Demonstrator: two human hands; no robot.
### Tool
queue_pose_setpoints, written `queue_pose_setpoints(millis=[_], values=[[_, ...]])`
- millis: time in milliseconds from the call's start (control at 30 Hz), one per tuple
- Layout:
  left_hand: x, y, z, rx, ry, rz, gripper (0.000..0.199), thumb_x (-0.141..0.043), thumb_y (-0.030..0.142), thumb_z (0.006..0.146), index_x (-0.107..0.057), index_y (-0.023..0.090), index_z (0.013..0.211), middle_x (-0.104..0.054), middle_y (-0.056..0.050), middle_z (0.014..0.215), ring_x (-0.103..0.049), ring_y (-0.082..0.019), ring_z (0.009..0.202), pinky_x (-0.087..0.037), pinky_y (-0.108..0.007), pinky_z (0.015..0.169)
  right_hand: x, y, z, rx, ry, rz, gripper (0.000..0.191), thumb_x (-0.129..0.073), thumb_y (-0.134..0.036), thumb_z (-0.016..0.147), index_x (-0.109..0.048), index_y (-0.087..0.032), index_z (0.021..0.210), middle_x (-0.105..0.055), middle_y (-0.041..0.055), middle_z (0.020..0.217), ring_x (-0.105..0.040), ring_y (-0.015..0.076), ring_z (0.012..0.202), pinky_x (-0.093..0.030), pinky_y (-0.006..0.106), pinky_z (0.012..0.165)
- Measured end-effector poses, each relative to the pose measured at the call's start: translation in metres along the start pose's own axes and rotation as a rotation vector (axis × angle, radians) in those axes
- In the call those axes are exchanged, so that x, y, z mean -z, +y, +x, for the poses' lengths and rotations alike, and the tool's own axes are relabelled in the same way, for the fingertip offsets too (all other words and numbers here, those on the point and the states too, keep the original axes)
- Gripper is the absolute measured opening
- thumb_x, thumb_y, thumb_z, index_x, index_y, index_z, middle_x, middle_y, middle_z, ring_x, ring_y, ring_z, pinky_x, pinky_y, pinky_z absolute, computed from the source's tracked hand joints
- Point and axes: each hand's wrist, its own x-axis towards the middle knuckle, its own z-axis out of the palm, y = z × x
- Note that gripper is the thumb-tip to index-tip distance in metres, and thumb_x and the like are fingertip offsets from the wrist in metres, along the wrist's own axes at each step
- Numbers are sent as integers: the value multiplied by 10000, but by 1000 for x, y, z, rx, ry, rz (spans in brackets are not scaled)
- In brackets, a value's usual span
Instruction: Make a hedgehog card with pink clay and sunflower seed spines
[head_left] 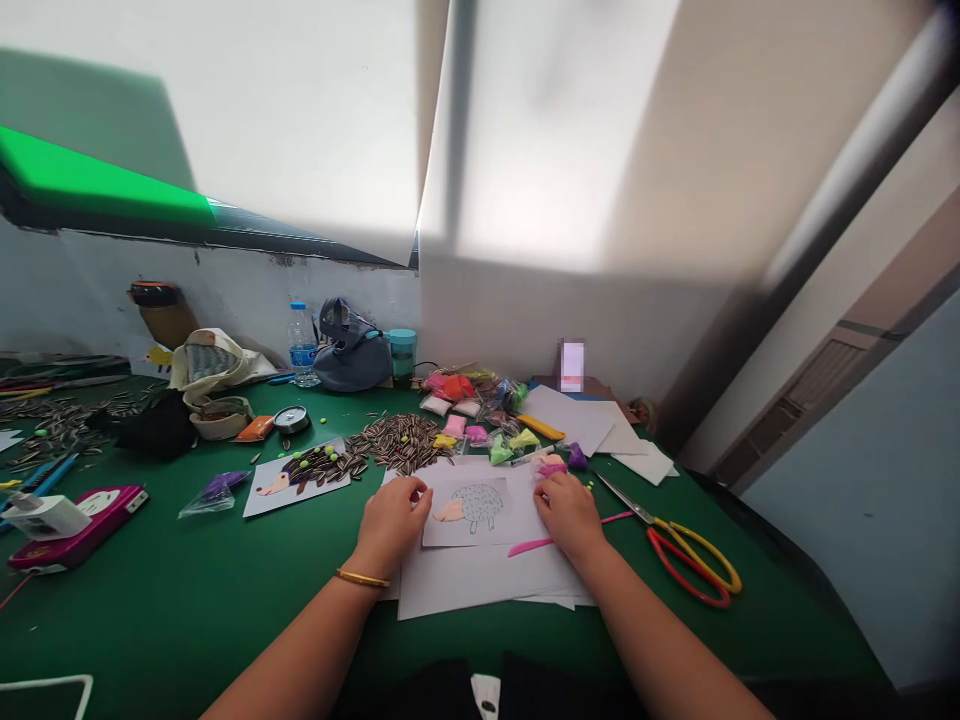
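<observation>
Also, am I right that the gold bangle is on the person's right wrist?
Not quite: the head view shows the gold bangle on the left wrist, not the right wrist, which is bare.

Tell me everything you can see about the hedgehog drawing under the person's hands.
The hedgehog drawing is on a rectangular white sheet lying flat and slightly skewed on a stack of white paper, over a green tabletop. A peach-coloured pointed face, its material unclear from here, sits at the left end. The rounded body to its right is thinly outlined and filled with small grey marks. No seeds lie on it. The fingers of the left hand reach its left edge, while the right hand rests just beyond its right edge.
</observation>
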Motion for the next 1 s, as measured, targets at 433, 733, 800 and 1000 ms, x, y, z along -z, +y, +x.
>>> queue_pose_setpoints(millis=[433, 733, 800, 1000], values=[[-11, 73, -16, -549, 69, -117, 170, -610, 322, 914, -671, 256, 1059, -709, -80, 998, -633, -259, 946, -459, -397, 831, 30, -73, -16, -322, -322, 1446, 317, -750, -487, 723, -692, -185, 799, -653, 12, 757, -543, 164, 703, -434, 279, 655], [-13, 62, -16, -594, 93, -98, 237, -484, 309, 985, -719, 278, 996, -735, -50, 877, -638, -215, 811, -433, -361, 765, 29, -65, -22, -344, -446, 1501, 339, -621, -492, 830, -733, -188, 930, -677, 66, 861, -584, 195, 788, -437, 293, 676], [-12, 60, -16, -543, 123, -150, 242, -485, 337, 981, -716, 264, 981, -726, -65, 900, -637, -224, 846, -442, -361, 788, 28, -53, -13, -277, -319, 1272, 374, -555, -489, 857, -730, -198, 1015, -691, 90, 937, -601, 236, 876, -455, 332, 727], [-14, 62, -15, -435, 137, -190, 332, -384, 319, 1004, -625, 206, 804, -632, -69, 800, -570, -218, 789, -431, -346, 737, 13, 6, 17, -130, 133, 154, 408, -605, -207, 805, -663, -217, 1209, -585, 146, 1300, -451, 356, 1221, -354, 503, 966]])
